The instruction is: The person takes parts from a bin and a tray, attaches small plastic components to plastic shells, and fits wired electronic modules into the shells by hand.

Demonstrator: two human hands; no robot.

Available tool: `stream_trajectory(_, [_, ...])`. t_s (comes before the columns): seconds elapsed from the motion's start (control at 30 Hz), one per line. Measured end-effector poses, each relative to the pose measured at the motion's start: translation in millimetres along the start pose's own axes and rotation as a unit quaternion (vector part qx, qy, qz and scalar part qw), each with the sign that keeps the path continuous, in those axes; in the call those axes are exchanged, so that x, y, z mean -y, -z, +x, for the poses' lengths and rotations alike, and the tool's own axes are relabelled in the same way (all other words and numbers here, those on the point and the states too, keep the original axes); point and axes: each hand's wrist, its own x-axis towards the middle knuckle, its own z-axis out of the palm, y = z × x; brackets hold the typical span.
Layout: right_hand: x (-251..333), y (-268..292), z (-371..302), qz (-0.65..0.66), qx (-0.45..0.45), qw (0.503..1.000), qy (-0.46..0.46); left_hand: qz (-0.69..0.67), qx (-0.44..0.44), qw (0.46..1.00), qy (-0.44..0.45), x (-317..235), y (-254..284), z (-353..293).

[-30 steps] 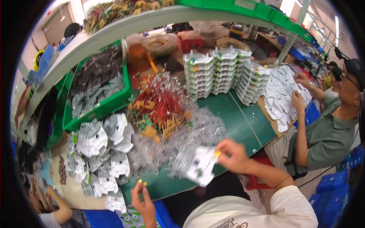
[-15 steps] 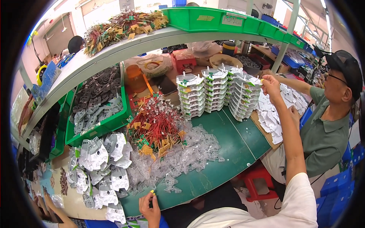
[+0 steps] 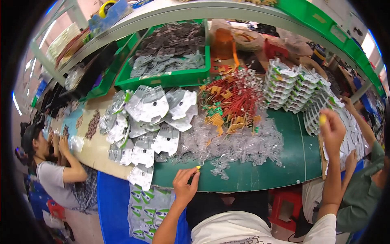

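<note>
My left hand (image 3: 187,185) is at the front edge of the green table (image 3: 300,146), beside a pile of clear plastic pieces (image 3: 239,144). Its index finger and thumb come together near a yellow-covered fingertip; whatever may lie between them is too small to make out. Raised at the right, my right hand (image 3: 334,132) is bent at the fingers, with yellow at one tip, and smeared by motion. Behind it stand stacks of white and grey plastic housings (image 3: 280,85). Red wires with yellow and green boards (image 3: 235,99) lie heaped behind the clear pieces.
Loose white-grey housings (image 3: 146,105) pile up at the left, before a green crate (image 3: 162,77) of grey parts. A shelf (image 3: 162,18) crosses above. One co-worker (image 3: 61,175) sits at the left, another (image 3: 365,195) at the right by flat white pieces (image 3: 349,134). Below is a red stool (image 3: 286,203).
My view has swung left, bringing the left co-worker and a blue bin into sight. My right hand has come away from the top of the housing stack toward me. My left hand keeps a similar pose.
</note>
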Motion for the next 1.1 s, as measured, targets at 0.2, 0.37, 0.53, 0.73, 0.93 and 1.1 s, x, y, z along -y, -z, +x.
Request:
stream_trajectory(0.2, [153,-12,-38,0.186,0.325,0.79,0.485,-0.01,-0.007,1.0,-0.026,-2,-3,0])
stream_trajectory(0.37, [219,-29,-38,0.221,0.236,0.788,0.524,-0.032,-0.006,0.998,-0.06,-9,-18,5])
stream_trajectory(0.53, [234,-89,-29,0.366,0.26,0.735,0.507,0.012,-0.022,0.999,-0.039,2,1,-5])
stream_trajectory(0.73, [194,-142,-87,0.206,0.365,0.746,0.518,0.007,-0.027,0.998,-0.058,9,0,-6])
stream_trajectory(0.93, [104,-269,-38,-0.01,0.245,0.925,0.29,0.008,-0.048,0.997,-0.061,-1,-5,-3])
stream_trajectory(1.1, [107,-303,-37,-0.145,0.299,0.91,0.247,0.01,-0.052,0.996,-0.071,2,-5,-7])
